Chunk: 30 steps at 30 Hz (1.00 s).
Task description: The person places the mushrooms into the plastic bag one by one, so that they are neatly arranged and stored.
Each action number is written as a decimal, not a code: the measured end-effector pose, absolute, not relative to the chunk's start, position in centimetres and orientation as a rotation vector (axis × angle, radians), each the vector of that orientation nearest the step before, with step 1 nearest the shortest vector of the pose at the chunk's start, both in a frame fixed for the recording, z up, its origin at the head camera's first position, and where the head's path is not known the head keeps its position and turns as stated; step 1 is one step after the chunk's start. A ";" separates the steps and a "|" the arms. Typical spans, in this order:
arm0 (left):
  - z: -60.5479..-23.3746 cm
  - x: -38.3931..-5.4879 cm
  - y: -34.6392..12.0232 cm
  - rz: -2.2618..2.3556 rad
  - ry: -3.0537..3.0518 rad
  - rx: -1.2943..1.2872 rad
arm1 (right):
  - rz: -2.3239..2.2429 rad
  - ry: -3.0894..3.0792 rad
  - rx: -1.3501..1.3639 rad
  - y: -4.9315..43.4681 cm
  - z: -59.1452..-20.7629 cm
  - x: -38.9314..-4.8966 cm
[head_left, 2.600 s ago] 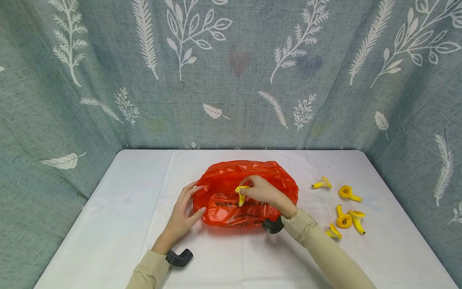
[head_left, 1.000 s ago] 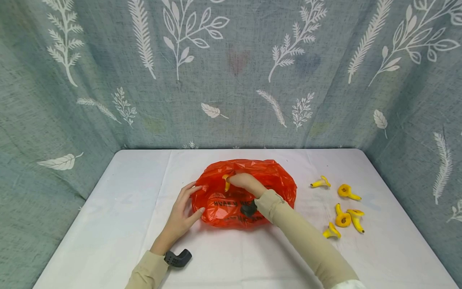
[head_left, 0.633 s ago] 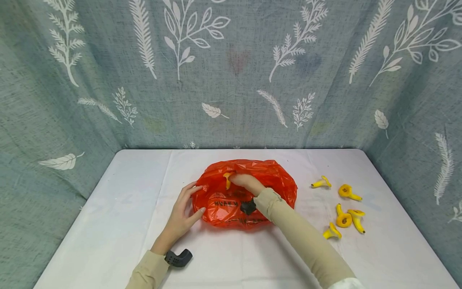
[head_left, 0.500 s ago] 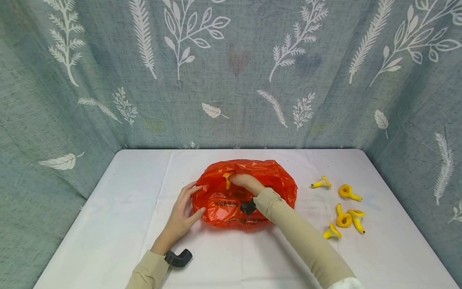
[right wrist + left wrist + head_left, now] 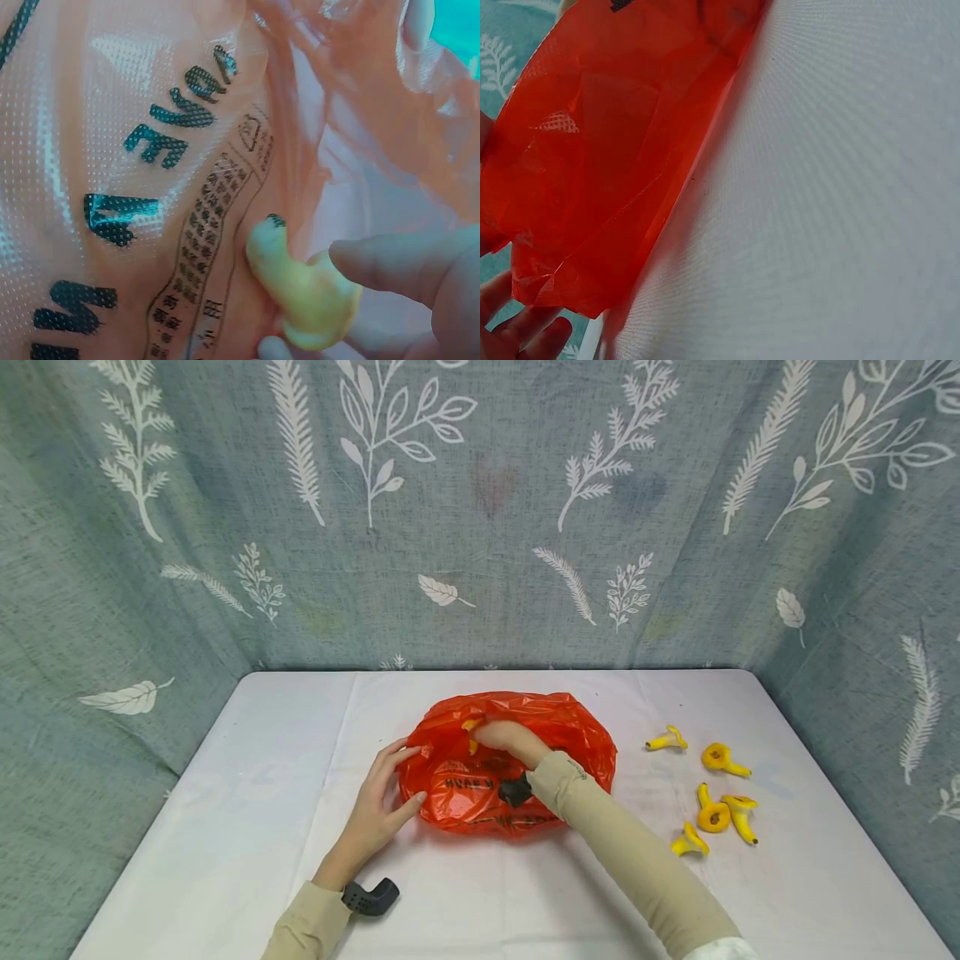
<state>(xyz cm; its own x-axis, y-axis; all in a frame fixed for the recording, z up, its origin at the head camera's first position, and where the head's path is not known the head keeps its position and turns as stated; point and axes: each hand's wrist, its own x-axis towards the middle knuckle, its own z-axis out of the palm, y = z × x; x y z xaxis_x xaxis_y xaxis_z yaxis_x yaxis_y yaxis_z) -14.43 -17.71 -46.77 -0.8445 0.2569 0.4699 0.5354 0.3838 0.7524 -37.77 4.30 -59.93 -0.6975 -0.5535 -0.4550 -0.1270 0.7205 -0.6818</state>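
Observation:
A red plastic bag (image 5: 457, 806) with black print lies on the white table, its mouth spread open. My left hand (image 5: 373, 802) holds the bag's left rim, the fingers and thumb spread apart along it. In the left wrist view, fingertips (image 5: 551, 337) stick out past the bag's edge. Deep in the mouth is my right hand (image 5: 510, 737), pinching a yellow chanterelle mushroom (image 5: 304, 289) between thumb and fingers. The mushroom lies close against the printed inner wall. In the head view the hand hides part of it.
Several more yellow chanterelles lie on the right side of the table, among them a single mushroom (image 5: 666, 738) near the bag and a touching pair, one of which is a mushroom (image 5: 742, 818). A grey leaf-patterned curtain (image 5: 480, 568) surrounds the table (image 5: 247, 777).
Since the oldest frame, my right hand has moved left and deeper into the bag with the chanterelle. During the last second it barely moves, and the mushroom tips slightly. My left hand stays put.

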 end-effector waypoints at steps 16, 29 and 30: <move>-46.6 -14.4 -17.7 -1.456 -2.359 -0.703 | -0.907 2.399 -0.392 4.4 -40.7 -24.2; -46.7 -14.4 -17.7 -1.441 -2.361 -0.697 | -0.759 2.426 -0.499 5.2 -39.9 -23.1; -46.7 -14.4 -17.7 -1.436 -2.362 -0.697 | -0.747 2.428 -0.504 5.3 -39.8 -23.0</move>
